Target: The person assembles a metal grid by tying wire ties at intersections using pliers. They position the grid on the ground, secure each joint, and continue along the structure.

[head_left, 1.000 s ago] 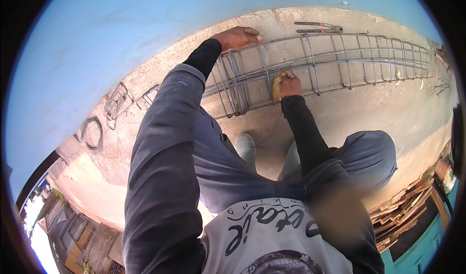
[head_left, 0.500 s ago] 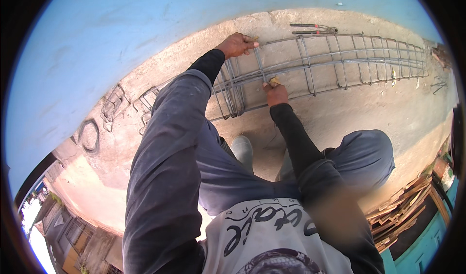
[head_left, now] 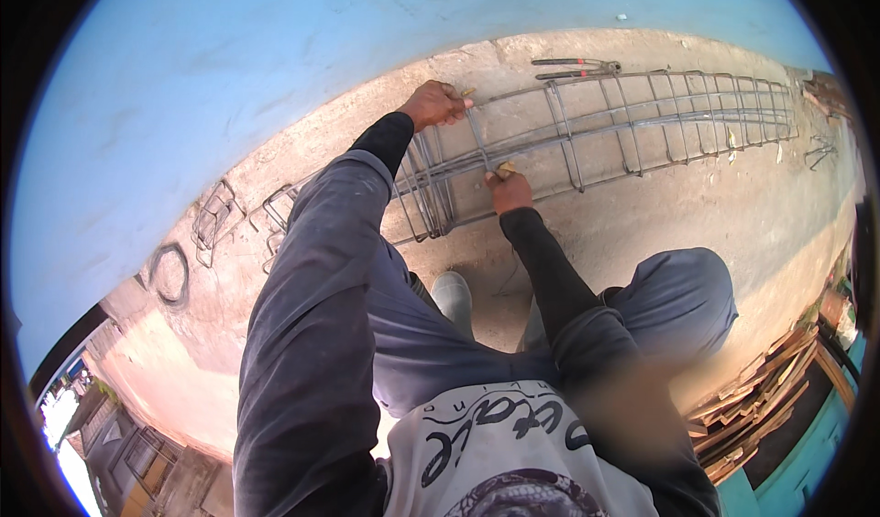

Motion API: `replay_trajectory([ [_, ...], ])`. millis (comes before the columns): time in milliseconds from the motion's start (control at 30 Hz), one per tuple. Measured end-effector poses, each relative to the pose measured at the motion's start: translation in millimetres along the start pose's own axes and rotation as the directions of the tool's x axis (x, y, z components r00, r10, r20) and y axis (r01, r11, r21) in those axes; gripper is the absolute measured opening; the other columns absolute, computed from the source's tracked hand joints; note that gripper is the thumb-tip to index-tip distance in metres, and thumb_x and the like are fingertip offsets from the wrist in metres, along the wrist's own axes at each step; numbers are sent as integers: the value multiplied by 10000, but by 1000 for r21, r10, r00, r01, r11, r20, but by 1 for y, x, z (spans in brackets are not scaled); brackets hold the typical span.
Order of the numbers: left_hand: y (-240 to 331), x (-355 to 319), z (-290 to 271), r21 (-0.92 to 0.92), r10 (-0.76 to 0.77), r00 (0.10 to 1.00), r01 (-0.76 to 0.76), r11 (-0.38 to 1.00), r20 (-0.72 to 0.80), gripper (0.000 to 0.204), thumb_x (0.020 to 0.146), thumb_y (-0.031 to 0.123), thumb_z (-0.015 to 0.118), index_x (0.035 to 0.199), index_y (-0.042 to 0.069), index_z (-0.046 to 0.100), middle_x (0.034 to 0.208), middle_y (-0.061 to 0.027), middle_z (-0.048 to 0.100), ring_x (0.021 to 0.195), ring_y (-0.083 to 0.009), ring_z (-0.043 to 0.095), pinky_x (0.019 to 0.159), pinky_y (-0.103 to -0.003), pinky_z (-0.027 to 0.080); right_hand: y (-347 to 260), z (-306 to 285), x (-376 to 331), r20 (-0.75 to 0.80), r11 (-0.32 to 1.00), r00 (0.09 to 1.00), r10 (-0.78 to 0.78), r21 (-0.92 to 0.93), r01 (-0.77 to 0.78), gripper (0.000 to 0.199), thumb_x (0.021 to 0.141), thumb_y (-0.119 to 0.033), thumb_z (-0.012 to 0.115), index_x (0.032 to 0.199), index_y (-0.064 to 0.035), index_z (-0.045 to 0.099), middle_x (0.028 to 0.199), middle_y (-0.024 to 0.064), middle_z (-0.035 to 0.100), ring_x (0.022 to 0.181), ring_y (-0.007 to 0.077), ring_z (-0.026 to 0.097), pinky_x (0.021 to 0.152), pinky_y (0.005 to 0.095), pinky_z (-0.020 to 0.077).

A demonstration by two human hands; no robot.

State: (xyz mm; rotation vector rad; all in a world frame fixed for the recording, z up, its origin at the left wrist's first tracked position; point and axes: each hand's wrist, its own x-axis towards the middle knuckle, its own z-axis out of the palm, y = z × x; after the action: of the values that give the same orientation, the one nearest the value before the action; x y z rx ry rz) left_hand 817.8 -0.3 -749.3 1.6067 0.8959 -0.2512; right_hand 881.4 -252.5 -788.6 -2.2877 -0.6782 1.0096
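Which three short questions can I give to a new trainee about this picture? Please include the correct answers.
1. Multiple choice: Relative to the steel cage, where does the red-marked tool lie?
a) inside it
b) beyond its far edge
c) between it and the person's boots

2. True or false: The person's right hand is farther from the body than the left.

3. Fill the gap: On the ground at the picture's left, the dark loop is shaped like a ____.

Key:
1. b
2. False: the left hand is at the cage's far edge; the right hand is closer to the body.
3. ring
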Motion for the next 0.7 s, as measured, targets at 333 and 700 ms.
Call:
replay_trajectory([
  [333,-1,-1,3,-21,-24,996,23,1000,-86,320,868,324,771,817,17,696,777,-70,710,625,-119,620,593,-286,500,-16,-10,-6,64,995,993,96,-26,-94,335,880,-310,677,1028,-10,704,961,231,699,958,422,656,832,470,503],
  [700,1,-2,6,100,21,992,-8,995,-123,328,867,350,765,797,36,701,707,-23,721,614,-124,674,650,-281,541,-68,-76,-15,-180,955,982,-49,-297,-7,328,961,-266,535,1164,-51,678,1034,191,704,1008,415,652,872,512,507],
])
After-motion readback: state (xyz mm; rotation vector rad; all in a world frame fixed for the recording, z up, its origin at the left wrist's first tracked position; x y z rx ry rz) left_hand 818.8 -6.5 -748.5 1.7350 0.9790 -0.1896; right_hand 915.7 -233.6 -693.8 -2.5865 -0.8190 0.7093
